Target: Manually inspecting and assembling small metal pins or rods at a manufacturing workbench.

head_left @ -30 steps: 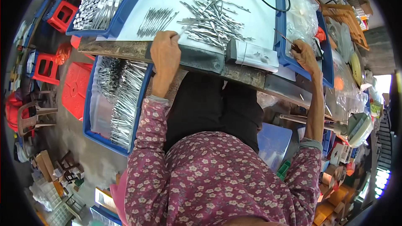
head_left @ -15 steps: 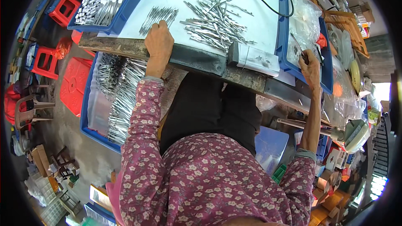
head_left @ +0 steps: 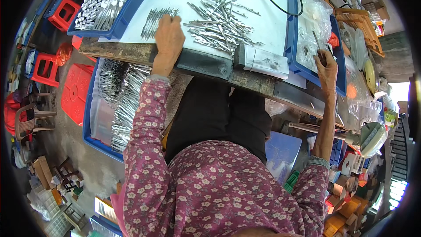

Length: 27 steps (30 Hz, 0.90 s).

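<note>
My left hand [head_left: 169, 37] is closed, fingers bent down onto the white tabletop at the right end of a neat row of slim metal pieces [head_left: 153, 23]. Whatever its fingertips grip is hidden behind the hand. A loose heap of similar slim silvery pieces [head_left: 223, 24] lies to its right. Over the near part of a blue tray [head_left: 290, 39] on the right, my right hand [head_left: 326, 71] grips a thin metal tool [head_left: 316, 39] that points away from me. Its exact kind is unclear.
A black block [head_left: 239, 57] and a small white plate [head_left: 265, 59] sit at the table's front edge. Clear plastic bags [head_left: 313, 13] fill the right tray. Many metal pieces fill the far-left blue bin [head_left: 117, 28] and the lower blue bin [head_left: 90, 125]. A black cord loop [head_left: 274, 3] lies at back right.
My left hand has shifted right along the row, uncovering more of its pieces. The tool in my right hand has swung more upright. The whole view has slid slightly left.
</note>
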### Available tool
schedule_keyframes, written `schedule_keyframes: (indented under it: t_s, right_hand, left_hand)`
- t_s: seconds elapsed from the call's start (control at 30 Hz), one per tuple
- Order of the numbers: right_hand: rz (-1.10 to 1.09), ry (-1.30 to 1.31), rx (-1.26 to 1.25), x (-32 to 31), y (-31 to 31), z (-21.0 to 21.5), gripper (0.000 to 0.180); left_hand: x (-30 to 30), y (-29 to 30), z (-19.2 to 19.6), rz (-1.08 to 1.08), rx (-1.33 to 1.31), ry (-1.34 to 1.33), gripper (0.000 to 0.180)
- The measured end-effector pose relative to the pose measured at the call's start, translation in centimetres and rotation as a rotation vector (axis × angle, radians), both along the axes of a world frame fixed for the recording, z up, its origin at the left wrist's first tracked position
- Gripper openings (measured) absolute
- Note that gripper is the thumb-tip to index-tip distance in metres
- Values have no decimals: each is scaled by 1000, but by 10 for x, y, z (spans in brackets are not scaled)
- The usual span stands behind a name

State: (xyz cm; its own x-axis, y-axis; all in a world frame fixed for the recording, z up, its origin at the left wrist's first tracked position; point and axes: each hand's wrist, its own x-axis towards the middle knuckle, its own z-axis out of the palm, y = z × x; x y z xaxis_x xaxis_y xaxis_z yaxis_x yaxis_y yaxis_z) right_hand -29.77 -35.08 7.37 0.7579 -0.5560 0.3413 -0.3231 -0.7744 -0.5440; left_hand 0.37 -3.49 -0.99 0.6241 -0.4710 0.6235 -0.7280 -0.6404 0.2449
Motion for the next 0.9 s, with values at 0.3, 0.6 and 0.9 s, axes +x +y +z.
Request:
schedule_keyframes:
  t_s: [0.3,0.6,0.9]
  right_hand:
    - [12,-111,97,4,25,6,15]
    - [4,-196,365,9,48,6,18]
    - [126,-194,524,17,74,10,22]
  left_hand:
    - [18,-43,-2,-292,123,290,17]
    - [20,-40,-5,-354,-41,467,13]
    - [25,-39,-2,-388,-116,653,15]
